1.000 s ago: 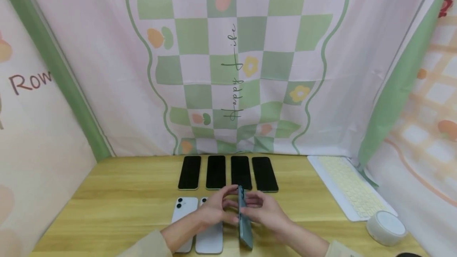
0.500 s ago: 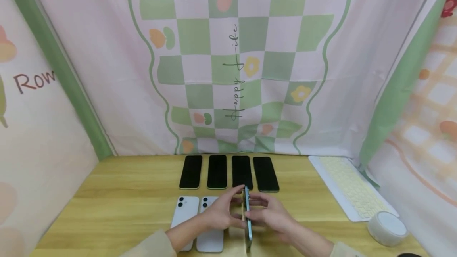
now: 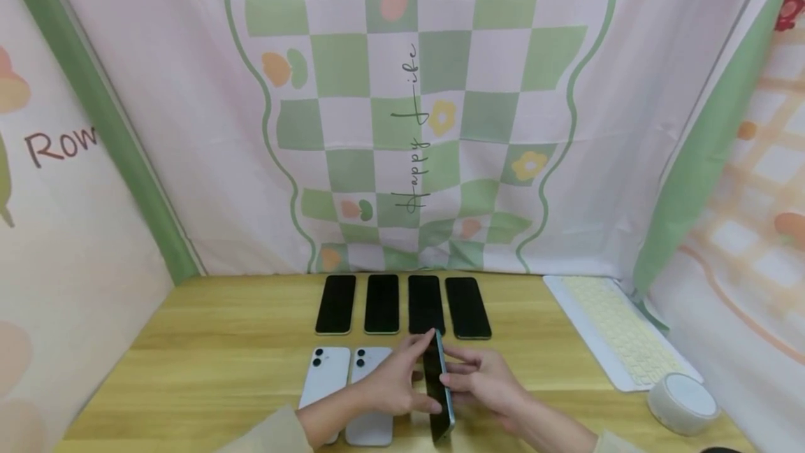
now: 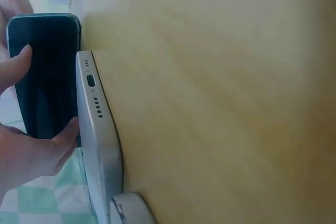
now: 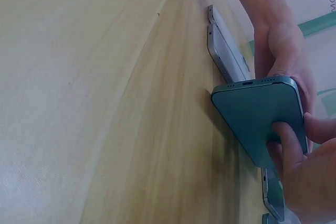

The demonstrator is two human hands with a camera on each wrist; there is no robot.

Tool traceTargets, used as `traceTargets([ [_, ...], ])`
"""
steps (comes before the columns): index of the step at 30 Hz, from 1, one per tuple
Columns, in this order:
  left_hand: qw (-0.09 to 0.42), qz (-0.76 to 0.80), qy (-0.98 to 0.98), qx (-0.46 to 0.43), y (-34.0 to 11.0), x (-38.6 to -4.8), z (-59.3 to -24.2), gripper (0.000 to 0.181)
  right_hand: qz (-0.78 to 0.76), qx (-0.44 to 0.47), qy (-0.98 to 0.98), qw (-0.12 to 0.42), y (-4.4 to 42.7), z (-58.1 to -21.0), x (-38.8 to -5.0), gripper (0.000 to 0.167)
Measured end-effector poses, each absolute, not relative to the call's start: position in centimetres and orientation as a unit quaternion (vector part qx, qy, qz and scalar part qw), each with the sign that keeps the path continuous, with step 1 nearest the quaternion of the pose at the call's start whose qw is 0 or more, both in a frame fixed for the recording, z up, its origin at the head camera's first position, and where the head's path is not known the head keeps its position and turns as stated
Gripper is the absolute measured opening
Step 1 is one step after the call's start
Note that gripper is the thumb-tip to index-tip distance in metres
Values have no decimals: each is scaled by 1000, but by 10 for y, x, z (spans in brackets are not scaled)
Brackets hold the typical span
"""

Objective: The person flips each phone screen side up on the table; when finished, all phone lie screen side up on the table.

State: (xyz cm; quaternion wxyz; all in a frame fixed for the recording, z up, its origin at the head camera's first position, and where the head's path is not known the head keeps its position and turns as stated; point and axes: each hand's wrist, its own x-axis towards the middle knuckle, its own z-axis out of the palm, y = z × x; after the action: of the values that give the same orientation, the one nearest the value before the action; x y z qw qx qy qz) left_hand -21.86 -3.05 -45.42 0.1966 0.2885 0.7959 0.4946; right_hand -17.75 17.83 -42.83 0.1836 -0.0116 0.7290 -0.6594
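Observation:
A teal-backed smartphone [image 3: 438, 386] stands on its long side edge, low over the table, its dark screen turned left. My right hand [image 3: 490, 379] holds it by the upper edge and back; in the right wrist view its fingers lie on the teal back [image 5: 252, 108]. From the left, my left hand [image 3: 390, 379] grips the phone too, thumb on the screen [image 4: 50, 77] and other fingers at its far end. Beside and partly under my left arm, two white phones lie back up: one left [image 3: 327, 376] and one right [image 3: 371, 425].
Several phones, such as the black one [image 3: 336, 304], lie screen up in a row along the back. A keyboard [image 3: 616, 327] and a round white object [image 3: 682, 403] are at the right of the wooden table [image 3: 226, 341]. Patterned curtains [image 3: 415, 110] stand behind.
The teal phone has moved slightly right and turned between my hands; first its back faced me, then its edge, now its dark screen shows. Both hands followed it. The other phones stayed put.

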Motion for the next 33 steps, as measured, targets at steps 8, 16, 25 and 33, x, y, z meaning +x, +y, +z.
traceTargets([
  [8,172,459,820,297,-30,-219,-457,107,-671,4,723,166,179,-434,-177,64],
  [16,151,317,881,317,-27,-216,-453,86,-630,47,762,140,184,-438,-180,59],
  [25,162,215,896,353,-27,-213,-451,84,-618,61,772,136,190,-448,-179,57],
  [33,179,189,898,356,-24,-217,-451,81,-618,73,771,133,190,-452,-182,59],
])
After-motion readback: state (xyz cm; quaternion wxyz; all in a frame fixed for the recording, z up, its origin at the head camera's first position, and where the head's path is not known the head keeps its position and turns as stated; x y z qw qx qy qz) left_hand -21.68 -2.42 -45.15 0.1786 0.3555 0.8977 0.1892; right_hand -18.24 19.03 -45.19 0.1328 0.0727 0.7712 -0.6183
